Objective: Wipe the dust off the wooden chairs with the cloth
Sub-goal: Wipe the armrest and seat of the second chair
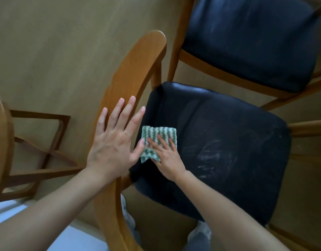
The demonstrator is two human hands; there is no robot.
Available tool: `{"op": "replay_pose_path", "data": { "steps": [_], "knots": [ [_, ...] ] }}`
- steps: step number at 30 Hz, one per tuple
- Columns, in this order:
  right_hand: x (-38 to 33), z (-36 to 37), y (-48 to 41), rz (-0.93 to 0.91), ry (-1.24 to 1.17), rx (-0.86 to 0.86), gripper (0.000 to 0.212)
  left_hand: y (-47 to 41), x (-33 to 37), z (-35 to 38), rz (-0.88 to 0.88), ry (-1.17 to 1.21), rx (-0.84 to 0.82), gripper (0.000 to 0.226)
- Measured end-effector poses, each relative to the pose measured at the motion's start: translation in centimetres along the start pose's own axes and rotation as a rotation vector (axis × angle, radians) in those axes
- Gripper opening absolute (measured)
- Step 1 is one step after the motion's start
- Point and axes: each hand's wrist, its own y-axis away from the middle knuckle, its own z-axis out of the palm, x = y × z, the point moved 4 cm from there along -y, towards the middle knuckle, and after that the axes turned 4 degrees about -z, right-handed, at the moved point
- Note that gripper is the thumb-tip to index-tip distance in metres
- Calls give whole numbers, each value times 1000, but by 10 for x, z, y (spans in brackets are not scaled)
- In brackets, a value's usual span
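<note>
A wooden chair with a curved backrest [130, 73] and a black padded seat [228, 142] stands right below me. My left hand [116, 140] lies flat with straight fingers on the backrest's top rail. My right hand [165, 153] presses a green-and-white patterned cloth [156, 134] flat against the seat's left edge, fingers straight on top of it. Pale dust streaks show on the seat to the right of the cloth.
A second wooden chair with a black seat [250, 38] stands just behind, its frame close to the first chair. A third wooden chair frame [38, 142] is at the left. The floor [56, 51] is tan.
</note>
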Motion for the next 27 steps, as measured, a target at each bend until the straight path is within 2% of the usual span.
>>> {"op": "replay_pose_path", "data": {
  "steps": [3, 6, 9, 11, 13, 15, 16, 17, 19, 20, 21, 23, 27],
  "knots": [
    [-23, 28, 52, -64, 42, -142, 48, 1, 0, 0, -7, 5, -10, 67],
    [-33, 48, 99, -101, -4, -327, 48, 0, 0, -1, -13, 4, -22, 67],
    [-25, 55, 141, -194, 73, -411, 44, 0, 0, -2, -17, -1, -43, 68],
    [-16, 52, 162, -141, 90, -438, 43, 1, 0, -1, -17, 1, -46, 68],
    [-16, 42, 174, -106, 122, -360, 42, 0, -1, -2, -18, 11, -46, 68],
    [-18, 31, 176, -6, -4, -239, 41, 0, 0, -2, -16, 19, -43, 68],
    [-15, 24, 171, 130, -149, -225, 42, 1, 0, -1, -17, 22, -42, 68],
    [-10, 14, 163, 307, -420, -196, 46, 1, 0, -2, -20, 25, -41, 69],
    [5, -19, 139, 559, -998, 95, 45, 0, 0, -2, -19, 29, -35, 69],
    [19, -41, 124, 642, -1157, 262, 36, 0, 0, -1, -18, 30, -33, 69],
    [35, -65, 108, 684, -1209, 410, 27, 0, 0, -1, -18, 30, -33, 69],
    [69, -121, 72, 693, -1143, 630, 18, -2, 0, -1, -20, 34, -27, 68],
    [126, -211, 11, 585, -975, 911, 16, 1, 0, -3, -18, 39, -3, 67]
  ]
}}
